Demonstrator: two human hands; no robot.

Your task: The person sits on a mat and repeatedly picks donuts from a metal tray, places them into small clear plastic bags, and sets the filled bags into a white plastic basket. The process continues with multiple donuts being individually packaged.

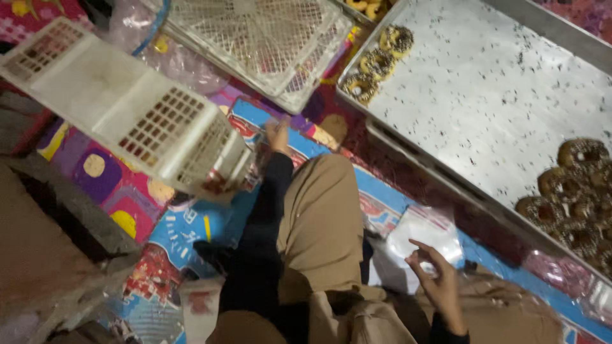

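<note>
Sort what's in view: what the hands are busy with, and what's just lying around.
In hand:
left hand at the white plastic crate
right hand at the clear plastic bag

Lying about:
metal tray
sprinkled doughnuts
mesh basket
patterned mat

One head-worn camera looks steeply down, tilted askew, at the person's own lap and the patterned floor mat (115, 185) in front. It sits close: the knees fill the lower middle, the metal tray (491, 95) runs off the upper right.
</note>
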